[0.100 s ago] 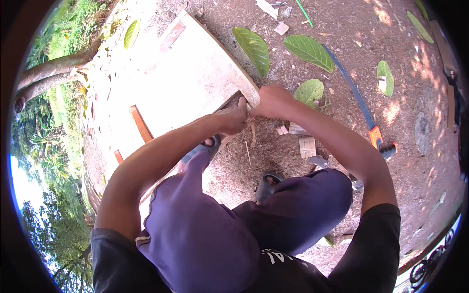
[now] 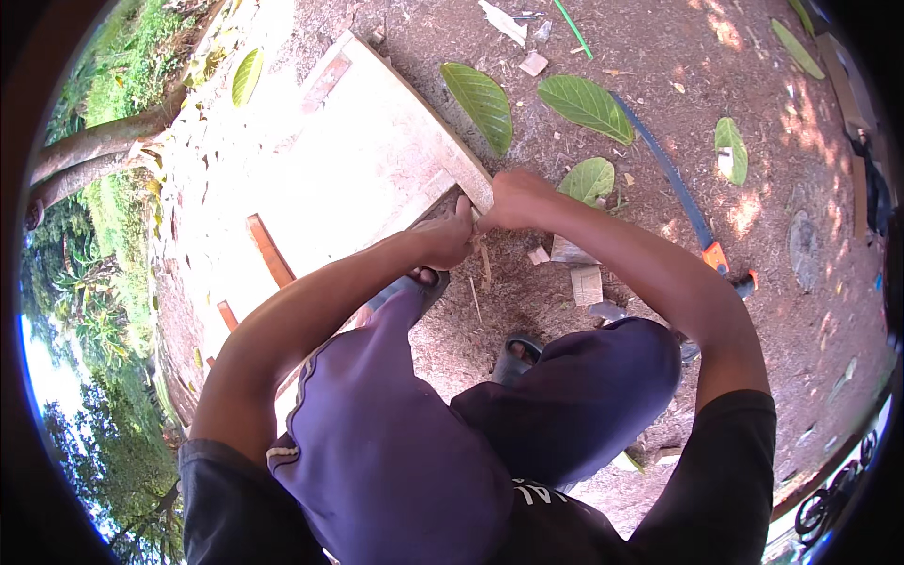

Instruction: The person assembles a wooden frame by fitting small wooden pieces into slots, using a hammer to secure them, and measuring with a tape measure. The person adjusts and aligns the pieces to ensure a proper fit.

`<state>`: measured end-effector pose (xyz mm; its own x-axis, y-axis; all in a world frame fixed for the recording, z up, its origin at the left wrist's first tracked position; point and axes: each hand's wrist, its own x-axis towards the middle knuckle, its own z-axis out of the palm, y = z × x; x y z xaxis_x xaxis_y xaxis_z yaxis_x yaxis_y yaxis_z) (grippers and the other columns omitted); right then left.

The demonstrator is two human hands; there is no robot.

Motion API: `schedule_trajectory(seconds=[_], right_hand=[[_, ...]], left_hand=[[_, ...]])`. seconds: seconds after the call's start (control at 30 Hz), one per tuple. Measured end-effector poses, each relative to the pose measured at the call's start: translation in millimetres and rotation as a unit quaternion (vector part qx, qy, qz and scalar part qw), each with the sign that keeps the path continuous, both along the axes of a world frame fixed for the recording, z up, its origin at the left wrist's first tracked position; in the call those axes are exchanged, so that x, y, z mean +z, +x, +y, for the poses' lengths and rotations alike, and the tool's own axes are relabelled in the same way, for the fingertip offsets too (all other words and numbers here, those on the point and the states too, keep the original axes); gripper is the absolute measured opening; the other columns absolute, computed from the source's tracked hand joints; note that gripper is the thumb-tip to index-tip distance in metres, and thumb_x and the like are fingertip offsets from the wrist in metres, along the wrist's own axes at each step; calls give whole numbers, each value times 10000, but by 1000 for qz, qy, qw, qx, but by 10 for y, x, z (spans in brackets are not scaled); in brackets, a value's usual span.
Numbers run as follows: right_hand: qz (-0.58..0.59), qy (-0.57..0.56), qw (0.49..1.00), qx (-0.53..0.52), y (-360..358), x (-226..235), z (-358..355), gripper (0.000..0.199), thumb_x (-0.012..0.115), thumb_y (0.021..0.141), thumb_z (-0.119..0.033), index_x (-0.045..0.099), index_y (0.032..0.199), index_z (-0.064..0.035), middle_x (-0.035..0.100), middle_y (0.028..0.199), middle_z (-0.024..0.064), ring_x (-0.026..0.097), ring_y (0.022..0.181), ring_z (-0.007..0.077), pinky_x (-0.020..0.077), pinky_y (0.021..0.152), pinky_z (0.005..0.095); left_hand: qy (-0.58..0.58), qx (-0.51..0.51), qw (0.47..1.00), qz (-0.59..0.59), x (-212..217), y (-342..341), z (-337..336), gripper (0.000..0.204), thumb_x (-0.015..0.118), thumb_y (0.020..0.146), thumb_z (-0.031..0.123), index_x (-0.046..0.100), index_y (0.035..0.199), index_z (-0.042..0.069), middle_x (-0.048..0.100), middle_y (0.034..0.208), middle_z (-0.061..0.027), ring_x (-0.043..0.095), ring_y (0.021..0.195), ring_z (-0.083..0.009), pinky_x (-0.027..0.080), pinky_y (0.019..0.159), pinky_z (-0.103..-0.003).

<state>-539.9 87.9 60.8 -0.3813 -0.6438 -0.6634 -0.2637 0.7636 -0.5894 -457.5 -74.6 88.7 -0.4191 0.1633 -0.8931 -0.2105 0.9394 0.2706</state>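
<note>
A large pale wooden panel (image 2: pixel 377 141), edged with a narrow wooden strip, lies tilted before me, its left part washed out by glare. At its near right corner is a dark notch. My right hand (image 2: pixel 516 200) is closed round the end of the edge strip at that corner. My left hand (image 2: pixel 446 237) is closed at the notch just beside it, thumb pointing up against the wood. The two hands almost touch, and they hide what lies between their fingertips. My left foot, in a dark sandal (image 2: pixel 428 280), is close below the left hand.
A curved pruning saw (image 2: pixel 673 179) with an orange and black handle lies to the right. Wood offcuts (image 2: pixel 586 284), large green leaves (image 2: pixel 586 106) and a green stick (image 2: pixel 573 28) are scattered over the dirt. Reddish-brown wooden bars (image 2: pixel 270 250) stick out at the left.
The view has shifted slightly, so the ground things sit a little further left. Both hands stay at the panel's corner, with hardly any change of grip.
</note>
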Motion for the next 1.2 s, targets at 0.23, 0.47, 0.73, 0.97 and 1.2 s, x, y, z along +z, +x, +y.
schedule_trajectory(seconds=[0.23,0.47,0.73,0.97,1.2], right_hand=[[-13,-27,996,-85,73,-77,153,607,854,699,-501,778,1008,15,753,963,261,749,956,411,603,840,493],[-30,-4,979,-203,334,-123,97,514,835,718,-412,773,1006,9,758,940,234,754,917,400,601,831,495],[9,-22,916,-401,764,-159,-44,738,891,611,-450,732,1202,-40,740,1160,193,725,1044,389,565,951,471],[91,-113,826,-544,1137,-294,-18,728,899,715,-346,681,1339,-40,742,1229,172,733,1091,338,574,953,404],[478,181,528,-678,1824,-606,1683,279,638,837,-3,657,1114,-32,686,1024,153,693,954,356,561,855,482]], left_hand=[[71,4,997,28,-250,18,-95,575,634,991,226,288,1320,-94,482,1334,-418,586,1210,-562,490,1009,-572],[126,26,990,50,-419,140,-234,574,618,971,210,247,1307,-72,479,1250,-477,534,1153,-676,459,1002,-687],[157,8,987,34,-425,99,-301,630,666,937,175,233,1310,-93,417,1315,-473,505,1213,-650,453,1045,-637],[297,-54,949,93,-1012,264,-431,554,611,985,120,273,1344,-132,501,1259,-385,575,1202,-515,460,1002,-530],[238,-30,971,13,-591,122,-526,719,690,946,230,268,1399,-138,465,1328,-447,561,1244,-537,463,1044,-525]])
